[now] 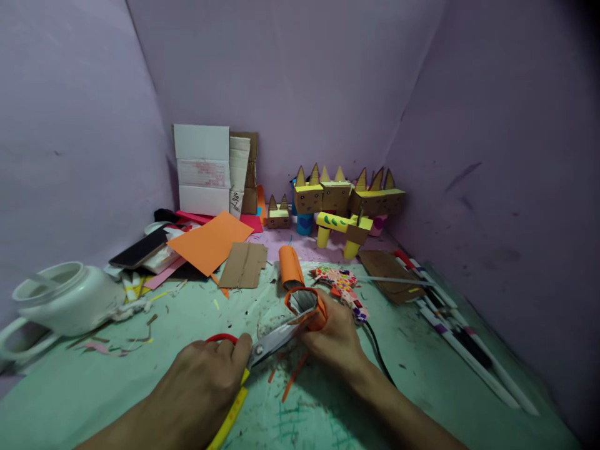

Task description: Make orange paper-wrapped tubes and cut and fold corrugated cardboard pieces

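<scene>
"Orange tube; how far along?"
"Rolled already; right hand grips it above the green cloth; left hand, fingers curled, holds scissors against its rim; trimming looks unfinished."

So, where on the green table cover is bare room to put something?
The green table cover is free between the right forearm and white pens, and left of the left forearm, nearer than the glossy white pot. Crowded: around the orange paper tubes and brown cardboard figures.

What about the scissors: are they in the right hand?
No, the left hand holds the scissors, while the right hand holds an orange tube.
</scene>
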`<act>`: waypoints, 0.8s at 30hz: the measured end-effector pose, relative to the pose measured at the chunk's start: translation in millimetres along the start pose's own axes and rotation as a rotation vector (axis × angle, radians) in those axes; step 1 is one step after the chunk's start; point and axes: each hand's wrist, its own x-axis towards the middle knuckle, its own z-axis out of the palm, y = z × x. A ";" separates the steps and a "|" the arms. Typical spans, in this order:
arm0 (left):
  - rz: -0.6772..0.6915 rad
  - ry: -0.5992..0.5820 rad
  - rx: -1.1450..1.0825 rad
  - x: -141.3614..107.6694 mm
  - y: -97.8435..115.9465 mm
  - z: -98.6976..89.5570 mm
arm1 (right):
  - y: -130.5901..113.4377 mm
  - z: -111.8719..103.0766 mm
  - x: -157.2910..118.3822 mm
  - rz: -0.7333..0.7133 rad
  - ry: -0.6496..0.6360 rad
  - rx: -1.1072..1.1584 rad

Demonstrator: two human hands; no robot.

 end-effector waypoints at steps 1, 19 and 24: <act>0.007 0.003 -0.004 0.2 -0.4 0.5 | -0.9 0.2 0.0 0.020 0.012 -0.015; 0.092 0.228 -0.019 -13.1 -30.9 9.1 | -18.9 -26.5 8.6 -0.038 -0.559 0.432; 0.060 0.150 -0.171 -12.8 -26.1 8.8 | -11.1 -11.9 4.6 0.046 -0.473 0.364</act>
